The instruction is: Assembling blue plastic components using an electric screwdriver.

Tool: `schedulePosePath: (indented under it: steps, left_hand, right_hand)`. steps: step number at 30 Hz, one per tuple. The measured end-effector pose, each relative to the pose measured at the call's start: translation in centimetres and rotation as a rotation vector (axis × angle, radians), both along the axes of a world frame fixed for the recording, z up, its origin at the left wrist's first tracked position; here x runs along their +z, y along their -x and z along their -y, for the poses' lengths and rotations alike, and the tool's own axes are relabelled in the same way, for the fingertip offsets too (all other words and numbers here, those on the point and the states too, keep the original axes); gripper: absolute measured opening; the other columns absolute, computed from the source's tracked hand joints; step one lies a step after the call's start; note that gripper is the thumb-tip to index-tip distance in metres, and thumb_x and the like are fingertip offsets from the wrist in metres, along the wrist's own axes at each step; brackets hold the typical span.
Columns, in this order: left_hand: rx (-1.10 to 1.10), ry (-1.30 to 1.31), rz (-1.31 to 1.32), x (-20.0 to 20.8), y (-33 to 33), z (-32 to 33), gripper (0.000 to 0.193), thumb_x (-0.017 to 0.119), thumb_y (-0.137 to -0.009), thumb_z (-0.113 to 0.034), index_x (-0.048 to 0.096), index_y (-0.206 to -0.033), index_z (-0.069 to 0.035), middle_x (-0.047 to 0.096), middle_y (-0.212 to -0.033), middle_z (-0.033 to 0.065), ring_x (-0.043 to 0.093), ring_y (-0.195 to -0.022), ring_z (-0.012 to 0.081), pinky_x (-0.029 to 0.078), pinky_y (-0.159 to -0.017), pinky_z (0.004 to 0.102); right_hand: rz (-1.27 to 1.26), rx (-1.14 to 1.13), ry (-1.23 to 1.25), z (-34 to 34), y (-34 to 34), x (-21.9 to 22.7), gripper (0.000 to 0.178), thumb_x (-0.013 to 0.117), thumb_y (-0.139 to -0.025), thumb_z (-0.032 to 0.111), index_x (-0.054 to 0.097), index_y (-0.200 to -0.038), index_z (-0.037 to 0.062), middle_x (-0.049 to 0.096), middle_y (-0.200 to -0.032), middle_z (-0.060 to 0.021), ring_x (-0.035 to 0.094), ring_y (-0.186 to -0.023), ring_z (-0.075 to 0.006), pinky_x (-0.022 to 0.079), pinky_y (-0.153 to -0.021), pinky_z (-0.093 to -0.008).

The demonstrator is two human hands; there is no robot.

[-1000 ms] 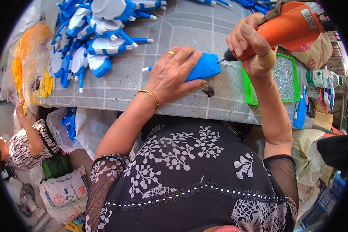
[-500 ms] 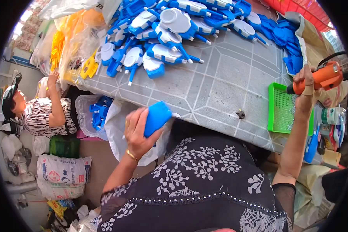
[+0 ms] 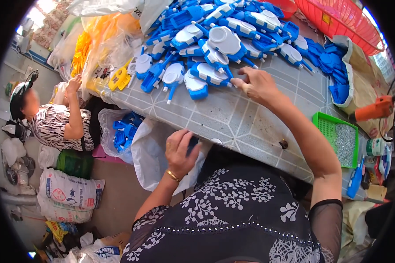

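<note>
Right hand [image 3: 261,87] at the heap of blue-and-white plastic pieces [image 3: 224,41] on the grey, white-lined table [image 3: 245,120].
Its thumb and fingertips are at one white stick tip [image 3: 229,84]; whether clamped, I can't tell. The left hand [image 3: 180,153] hangs near the table edge, fingers apart.

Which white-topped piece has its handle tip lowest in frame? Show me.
The piece at the front of the pile, just right of an open blue shell, its handle pointing down; others visible, even beside the right hand, end higher.

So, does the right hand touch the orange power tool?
Apart: the head view shows grey tabletop between the right hand and the orange power tool.
</note>
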State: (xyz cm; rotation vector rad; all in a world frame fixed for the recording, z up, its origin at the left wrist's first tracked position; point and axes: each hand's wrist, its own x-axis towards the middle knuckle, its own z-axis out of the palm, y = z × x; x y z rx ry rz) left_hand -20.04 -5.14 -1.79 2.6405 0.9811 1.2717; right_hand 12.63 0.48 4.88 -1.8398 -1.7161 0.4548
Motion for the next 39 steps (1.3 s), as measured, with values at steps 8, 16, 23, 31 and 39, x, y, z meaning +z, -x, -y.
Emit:
schedulePosePath:
  steps: [8, 16, 23, 31, 39]
  left_hand:
    - [-0.185, -0.082, 0.074, 3.8, -6.1, -3.0, 0.054, 0.084, -0.077, -0.01, 0.066, -0.126, -0.001, 0.064, -0.129, 0.0185, 0.062, -0.114, 0.0374, 0.05, -0.098, 0.0455]
    - [-0.37, 0.085, 0.123, 9.8, -16.0, -5.0, 0.072, 0.089, -0.077, -0.026, 0.058, -0.137, 0.001, 0.061, -0.134, 0.0195, 0.061, -0.119, 0.0346, 0.048, -0.097, 0.0439]
    - [-0.606, 1.09, 0.641, 6.4, -22.0, -3.9, 0.026, 0.078, -0.091, -0.01, 0.064, -0.112, -0.002, 0.07, -0.092, 0.0034, 0.066, -0.075, 0.0089, 0.052, -0.063, 0.0221]
    - [-0.578, 1.033, 0.278, 2.1, -21.9, -2.8, 0.017, 0.074, -0.091, -0.004, 0.069, -0.107, -0.001, 0.07, -0.095, 0.0007, 0.064, -0.084, 0.0067, 0.054, -0.076, 0.024]
    - [-0.625, 1.039, 0.242, 2.1, -18.2, -8.3, 0.009, 0.074, -0.095, -0.007, 0.071, -0.102, -0.004, 0.066, -0.088, -0.0041, 0.06, -0.08, 0.0033, 0.05, -0.07, 0.0201]
  right_hand:
    - [-0.542, -0.016, 0.006, 0.8, -2.5, 3.0, 0.028, 0.063, -0.101, 0.019, 0.073, -0.115, -0.0021, 0.069, -0.081, -0.005, 0.064, -0.066, -0.0109, 0.054, -0.06, -0.0268]
    - [-0.435, 0.034, 0.097, 10.2, -8.5, 10.9, 0.025, 0.066, -0.099, 0.022, 0.074, -0.097, -0.0009, 0.061, -0.066, -0.0009, 0.053, -0.052, -0.0047, 0.042, -0.047, -0.0209]
    - [-0.282, -0.103, -0.169, 11.3, -8.0, 8.1, 0.057, 0.076, -0.094, 0.039, 0.061, -0.136, 0.0035, 0.066, -0.104, -0.0066, 0.063, -0.089, -0.0132, 0.053, -0.077, -0.0264]
    - [-0.035, -0.048, -0.024, 13.9, -6.3, 0.2, 0.069, 0.072, -0.085, 0.008, 0.047, -0.149, 0.0045, 0.056, -0.144, -0.0242, 0.056, -0.132, -0.0397, 0.046, -0.11, -0.0439]
    - [0.401, 0.086, -0.307, 16.4, -7.4, -1.4, 0.057, 0.073, -0.084, 0.007, 0.057, -0.139, 0.0061, 0.065, -0.132, -0.0161, 0.063, -0.112, -0.0377, 0.048, -0.098, -0.0458]
